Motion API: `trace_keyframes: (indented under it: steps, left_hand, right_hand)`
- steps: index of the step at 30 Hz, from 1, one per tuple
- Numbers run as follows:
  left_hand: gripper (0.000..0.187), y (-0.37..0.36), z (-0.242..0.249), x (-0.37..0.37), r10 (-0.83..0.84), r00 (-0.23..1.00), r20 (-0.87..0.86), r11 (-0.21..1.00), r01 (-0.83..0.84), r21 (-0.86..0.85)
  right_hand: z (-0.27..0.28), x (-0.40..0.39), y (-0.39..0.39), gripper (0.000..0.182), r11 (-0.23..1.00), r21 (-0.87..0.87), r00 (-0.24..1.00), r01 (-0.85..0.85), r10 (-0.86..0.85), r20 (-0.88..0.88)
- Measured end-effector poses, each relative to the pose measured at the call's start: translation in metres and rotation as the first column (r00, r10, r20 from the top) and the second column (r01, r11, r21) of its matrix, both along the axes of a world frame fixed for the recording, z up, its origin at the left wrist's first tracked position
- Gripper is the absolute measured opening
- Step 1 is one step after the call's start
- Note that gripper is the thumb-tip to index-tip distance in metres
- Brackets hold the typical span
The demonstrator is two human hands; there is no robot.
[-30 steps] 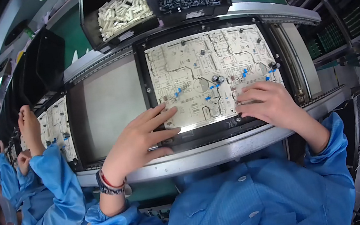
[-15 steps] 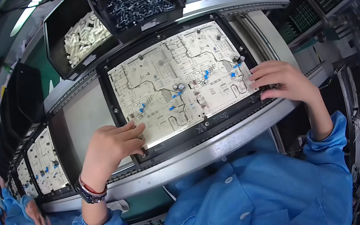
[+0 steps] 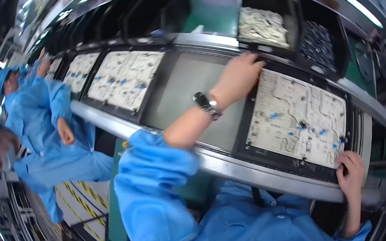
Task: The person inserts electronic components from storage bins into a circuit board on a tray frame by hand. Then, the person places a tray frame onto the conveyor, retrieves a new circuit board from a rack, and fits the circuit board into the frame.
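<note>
My left hand (image 3: 240, 73) curls its fingers over the far left corner of the black tray (image 3: 255, 149), gripping its edge, while my right hand (image 3: 351, 173) pinches the tray's near right corner. Between them, the circuit board (image 3: 295, 117) lies flat in that tray on the metal conveyor rail (image 3: 238, 165): a pale cream rectangle with dark printed traces and small blue and black parts. I see its long axis slanting from upper left down to lower right, along the line.
</note>
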State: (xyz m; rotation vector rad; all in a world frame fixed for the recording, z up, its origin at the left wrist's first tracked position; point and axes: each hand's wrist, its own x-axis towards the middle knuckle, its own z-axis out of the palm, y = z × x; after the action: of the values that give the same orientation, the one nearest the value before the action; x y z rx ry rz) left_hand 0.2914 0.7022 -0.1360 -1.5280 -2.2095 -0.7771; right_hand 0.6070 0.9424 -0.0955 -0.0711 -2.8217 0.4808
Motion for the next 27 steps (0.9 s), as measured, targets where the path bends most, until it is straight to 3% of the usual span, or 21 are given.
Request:
trace_keyframes:
  steps: [1, 2, 3, 4, 5, 7, 9, 10, 11, 13, 15, 17, 18, 19, 20, 21, 22, 24, 27]
  left_hand:
    - [0.024, -0.003, -0.005, -0.005, 0.079, 0.996, -0.029, 0.996, -0.080, -0.032]
    - [0.026, -0.003, -0.009, -0.005, 0.093, 0.995, 0.039, 0.995, -0.091, -0.051]
    - [0.028, -0.003, -0.016, 0.000, 0.113, 0.986, 0.119, 0.992, -0.105, -0.075]
    - [0.030, -0.004, -0.011, 0.002, 0.124, 0.992, 0.026, 0.988, -0.121, -0.100]
    - [0.031, -0.003, -0.013, 0.001, 0.131, 0.991, -0.022, 0.991, -0.131, -0.019]
    - [0.032, 0.012, -0.026, -0.002, 0.314, 0.949, -0.008, 0.949, -0.314, 0.006]
    - [0.028, 0.025, -0.045, -0.009, 0.337, 0.938, 0.081, 0.941, -0.338, 0.000]
    - [0.022, 0.041, -0.061, -0.019, 0.337, 0.916, 0.216, 0.932, -0.357, 0.059]
    - [0.017, 0.043, -0.064, -0.021, 0.341, 0.924, 0.174, 0.929, -0.359, 0.086]
    - [0.017, 0.038, -0.060, -0.014, 0.387, 0.919, 0.070, 0.903, -0.393, 0.172]
    - [0.019, 0.038, -0.059, -0.012, 0.387, 0.913, 0.128, 0.909, -0.401, 0.117]
    - [0.016, 0.038, -0.055, -0.013, 0.367, 0.907, 0.209, 0.916, -0.391, 0.089]
    - [0.014, 0.032, -0.050, -0.011, 0.349, 0.907, 0.238, 0.920, -0.380, 0.099]
    - [0.014, 0.036, -0.053, -0.010, 0.340, 0.898, 0.279, 0.882, -0.407, 0.238]
    - [0.018, 0.022, -0.042, -0.005, 0.347, 0.906, 0.241, 0.900, -0.394, 0.186]
    - [0.016, 0.019, -0.043, -0.006, 0.285, 0.909, 0.304, 0.868, -0.379, 0.321]
    - [0.018, 0.023, -0.050, -0.013, 0.276, 0.935, 0.222, 0.878, -0.339, 0.337]
    - [0.027, 0.011, -0.028, -0.008, 0.200, 0.912, 0.357, 0.936, -0.285, 0.205]
    - [0.038, 0.011, -0.029, -0.004, 0.215, 0.889, 0.405, 0.948, -0.290, 0.133]
  right_hand:
    - [0.009, 0.000, -0.005, 0.015, 1.000, -0.003, 0.996, 0.030, -0.030, 0.079]
    - [0.006, 0.004, 0.006, 0.014, 1.000, 0.005, 0.997, -0.007, 0.007, 0.075]
    - [0.007, 0.005, 0.010, 0.013, 0.994, -0.093, 0.992, 0.055, -0.043, 0.117]
    - [0.004, 0.004, 0.016, 0.013, 0.989, -0.141, 0.998, 0.039, -0.031, 0.058]
    - [0.000, 0.006, 0.033, 0.014, 0.987, -0.148, 0.997, 0.056, -0.048, 0.058]
    - [0.007, -0.001, 0.051, 0.018, 0.990, -0.132, 0.997, 0.056, -0.049, 0.056]
    - [0.034, -0.023, 0.021, 0.026, 0.994, -0.102, 1.000, -0.027, 0.026, -0.011]
    - [0.044, -0.033, 0.013, 0.025, 0.999, 0.025, 0.999, -0.028, 0.027, 0.017]
    - [0.051, -0.041, 0.004, 0.025, 0.988, 0.153, 0.999, -0.021, 0.016, 0.034]
    - [0.046, -0.053, 0.013, 0.025, 0.997, 0.044, 0.995, -0.069, 0.065, 0.076]
    - [0.037, -0.067, 0.034, 0.027, 0.998, 0.058, 0.992, -0.020, 0.012, 0.127]
    - [-0.001, -0.073, 0.089, 0.020, 0.973, -0.160, 0.985, -0.166, 0.158, -0.065]
    - [0.003, -0.067, 0.071, 0.018, 0.967, -0.228, 0.992, -0.115, 0.102, -0.070]
    - [0.014, -0.071, 0.044, 0.016, 0.959, -0.282, 0.997, -0.040, 0.019, -0.076]
    - [0.019, -0.070, 0.036, 0.016, 0.975, -0.220, 0.998, 0.011, -0.025, -0.063]
    - [0.026, -0.073, 0.023, 0.013, 0.988, -0.153, 0.996, 0.012, -0.026, -0.090]
    - [0.032, -0.076, 0.013, 0.012, 0.996, -0.094, 0.992, 0.007, -0.019, -0.128]
    - [0.045, -0.080, -0.005, 0.013, 0.989, -0.147, 0.992, 0.026, -0.043, -0.116]
    - [0.048, -0.086, 0.002, 0.011, 0.981, -0.193, 0.989, 0.013, -0.041, -0.145]
